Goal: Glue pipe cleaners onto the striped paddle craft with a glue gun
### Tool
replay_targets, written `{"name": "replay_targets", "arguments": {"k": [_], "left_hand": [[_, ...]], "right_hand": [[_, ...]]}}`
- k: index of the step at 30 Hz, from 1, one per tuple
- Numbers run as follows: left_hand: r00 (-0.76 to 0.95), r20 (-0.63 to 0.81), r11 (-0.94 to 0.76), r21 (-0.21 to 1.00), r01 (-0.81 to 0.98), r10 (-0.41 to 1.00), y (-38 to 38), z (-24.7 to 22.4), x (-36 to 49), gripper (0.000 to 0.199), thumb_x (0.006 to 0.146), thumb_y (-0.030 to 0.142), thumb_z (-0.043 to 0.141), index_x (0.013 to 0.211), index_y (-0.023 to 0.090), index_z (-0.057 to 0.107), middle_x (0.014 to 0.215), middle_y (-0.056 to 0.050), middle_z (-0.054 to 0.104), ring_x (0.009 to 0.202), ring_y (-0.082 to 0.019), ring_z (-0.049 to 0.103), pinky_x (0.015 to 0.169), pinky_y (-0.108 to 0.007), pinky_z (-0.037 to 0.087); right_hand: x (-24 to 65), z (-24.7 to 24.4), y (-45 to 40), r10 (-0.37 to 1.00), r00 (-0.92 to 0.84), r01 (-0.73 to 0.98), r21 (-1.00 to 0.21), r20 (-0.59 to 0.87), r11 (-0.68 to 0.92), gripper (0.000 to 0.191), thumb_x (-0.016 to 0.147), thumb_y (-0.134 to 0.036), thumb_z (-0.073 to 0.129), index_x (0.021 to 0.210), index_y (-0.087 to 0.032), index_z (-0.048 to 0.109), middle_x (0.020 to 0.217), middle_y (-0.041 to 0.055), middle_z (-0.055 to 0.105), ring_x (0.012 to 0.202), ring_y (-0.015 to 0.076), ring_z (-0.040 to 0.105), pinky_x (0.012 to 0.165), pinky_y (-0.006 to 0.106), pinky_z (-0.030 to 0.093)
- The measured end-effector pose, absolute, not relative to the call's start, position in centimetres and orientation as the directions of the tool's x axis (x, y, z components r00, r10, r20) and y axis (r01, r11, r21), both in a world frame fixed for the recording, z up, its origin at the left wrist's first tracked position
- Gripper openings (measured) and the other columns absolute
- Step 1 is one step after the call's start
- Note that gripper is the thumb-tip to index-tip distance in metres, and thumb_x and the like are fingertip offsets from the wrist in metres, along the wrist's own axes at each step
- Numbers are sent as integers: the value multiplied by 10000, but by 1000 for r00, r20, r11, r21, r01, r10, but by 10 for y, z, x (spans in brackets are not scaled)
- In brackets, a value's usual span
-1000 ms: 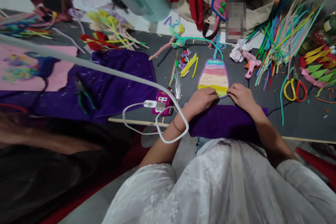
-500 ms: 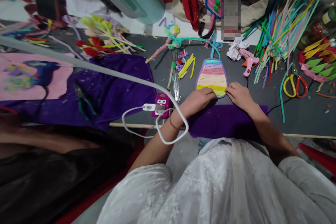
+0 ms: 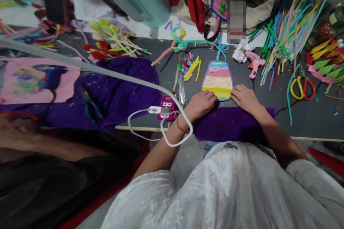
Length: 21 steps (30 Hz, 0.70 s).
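Note:
A striped pipe-cleaner panel, wider at the bottom and edged in purple, lies on the dark table in front of me. Its bands run from blue at the top through pink and cream to yellow. My left hand has its fingers closed at the panel's lower left corner. At the lower right corner, my right hand pinches the edge, fingers bent. Fingertips partly cover both corners. A teal pipe cleaner curves down to the panel's top. Beneath my wrists a purple cloth lies along the table edge.
To the right are a pink glue gun, scissors and a bundle of pipe cleaners. Yellow pieces lie left of the panel. A white cable crosses above a magenta power socket. Another person's arm is at left.
My left hand has shifted slightly left along the panel's lower edge, uncovering more of it. My right hand stays at its corner. The view has turned a little, and the other person's arm has moved.

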<state>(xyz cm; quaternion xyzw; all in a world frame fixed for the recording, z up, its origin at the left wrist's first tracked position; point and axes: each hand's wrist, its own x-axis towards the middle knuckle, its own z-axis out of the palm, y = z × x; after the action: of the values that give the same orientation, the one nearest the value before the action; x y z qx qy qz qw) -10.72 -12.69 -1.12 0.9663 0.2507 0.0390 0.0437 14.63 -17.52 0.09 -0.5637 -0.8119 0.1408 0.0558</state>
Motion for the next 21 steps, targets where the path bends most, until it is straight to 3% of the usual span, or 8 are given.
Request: {"name": "replay_targets", "arguments": {"k": [3,8,12,16,21], "left_hand": [[871,73,-872,99,479,486,-131,-13,-106,167,993,128,527,979,151,692,913,-121,690,871,-265,619,734,-381,487],[807,99,-796,268,542,582,-146,-22,-91,136,983,145,549,981,175,681,915,-106,678,881,-249,631,748,-361,503],[776,100,-764,290,577,623,-156,-29,-79,133,990,156,541,1017,183,668,960,-97,687,892,-232,645,752,-339,504],[762,80,-735,346,583,642,-157,-30,-80,143,983,155,560,1077,177,666,991,-95,700,909,-228,657,750,-325,504],[774,51,-733,366,574,632,-155,-27,-84,125,1004,174,547,1064,167,657,998,-103,702,941,-241,650,787,-333,511]], "right_hand": [[146,1,-175,934,-350,903,-295,-77,314,238,1067,-277,531,1116,-162,733,1132,140,689,1070,259,561,760,340,394],[154,1,-166,948,-309,909,-319,-81,269,205,1043,-217,558,1142,-169,731,1151,130,692,1090,262,572,809,344,417],[160,4,-162,954,-292,912,-318,-63,258,247,1057,-201,506,1164,-165,727,1164,134,682,1091,257,560,784,337,398],[154,7,-170,912,-408,866,-328,-28,377,305,1086,-219,442,1113,-186,743,1151,124,682,1077,242,543,767,332,367],[144,1,-178,854,-519,806,-355,-37,475,285,1079,-270,508,1032,-183,775,1048,115,699,999,227,555,761,335,359]]}}
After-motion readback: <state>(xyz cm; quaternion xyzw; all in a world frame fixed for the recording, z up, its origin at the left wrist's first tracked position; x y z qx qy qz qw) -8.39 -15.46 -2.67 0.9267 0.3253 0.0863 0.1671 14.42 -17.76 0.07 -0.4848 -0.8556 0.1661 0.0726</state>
